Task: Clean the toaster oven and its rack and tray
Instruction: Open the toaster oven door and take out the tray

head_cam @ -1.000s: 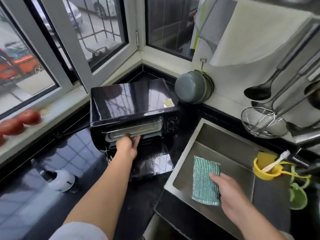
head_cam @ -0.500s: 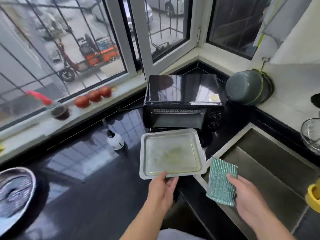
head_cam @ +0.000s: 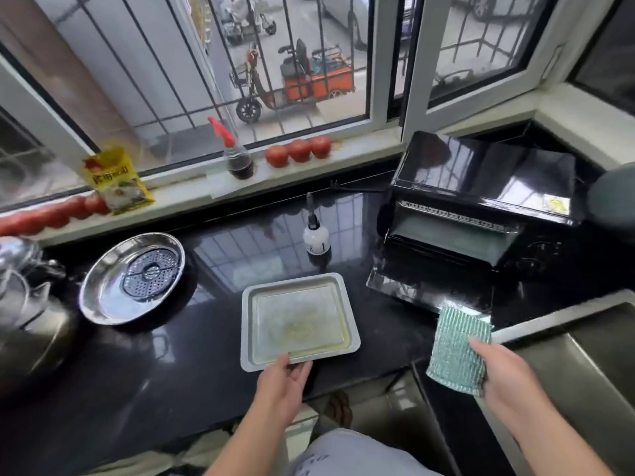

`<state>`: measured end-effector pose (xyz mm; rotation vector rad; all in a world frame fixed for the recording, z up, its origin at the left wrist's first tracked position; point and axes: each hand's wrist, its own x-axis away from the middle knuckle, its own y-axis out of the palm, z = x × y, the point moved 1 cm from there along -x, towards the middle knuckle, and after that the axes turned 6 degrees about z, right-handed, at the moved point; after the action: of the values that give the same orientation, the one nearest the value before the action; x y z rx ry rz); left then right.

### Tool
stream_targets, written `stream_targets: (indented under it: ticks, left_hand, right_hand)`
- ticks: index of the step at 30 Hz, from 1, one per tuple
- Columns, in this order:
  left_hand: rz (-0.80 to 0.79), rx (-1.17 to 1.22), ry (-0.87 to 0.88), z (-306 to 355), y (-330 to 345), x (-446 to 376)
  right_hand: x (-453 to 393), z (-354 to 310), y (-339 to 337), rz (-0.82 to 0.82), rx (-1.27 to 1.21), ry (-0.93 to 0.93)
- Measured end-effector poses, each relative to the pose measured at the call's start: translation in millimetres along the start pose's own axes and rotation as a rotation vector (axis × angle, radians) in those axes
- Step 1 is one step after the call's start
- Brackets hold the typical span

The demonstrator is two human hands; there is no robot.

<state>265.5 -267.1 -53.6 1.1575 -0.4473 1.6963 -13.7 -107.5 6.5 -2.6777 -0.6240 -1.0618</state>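
Half a second ago carried mid-air, the tray (head_cam: 299, 319) now lies on the counter (head_cam: 144, 383) left of the toaster oven (head_cam: 481, 207). Left hand (head_cam: 283, 384) pinches its near rim; right hand (head_cam: 507, 376) grips the cloth (head_cam: 458, 347). Pin that rim while scrubbing the yellowish centre.

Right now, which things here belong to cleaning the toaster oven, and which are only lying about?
For the job: toaster oven, door open; baking tray held by left hand; green scrubbing cloth in right hand.

Lying about: steel steamer pan, tomatoes, yellow packet, white spray bottle.
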Motion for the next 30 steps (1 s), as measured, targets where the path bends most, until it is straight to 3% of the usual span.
stream_targets:
  ticks: [6,13,17,25,30]
  left_hand:
    - [0.012,-0.021,-0.034,4,10,-13]
    - [-0.014,-0.3,-0.186,18,9,-13]
    - [-0.119,-0.494,-0.301,25,23,-3]
    - [-0.513,-0.593,-0.27,2,166,31]
    - [-0.65,-0.605,-0.229,-39,263,27]
  right_hand:
    - [4,-6,4,-0.008,0.027,0.012]
    - [-2,-10,-1,0.065,0.009,0.037]
    - [0,-12,2,0.091,-0.006,0.043]
    - [12,-22,-11,0.189,-0.148,0.031]
    - [27,-17,-28,0.304,-0.178,-0.006]
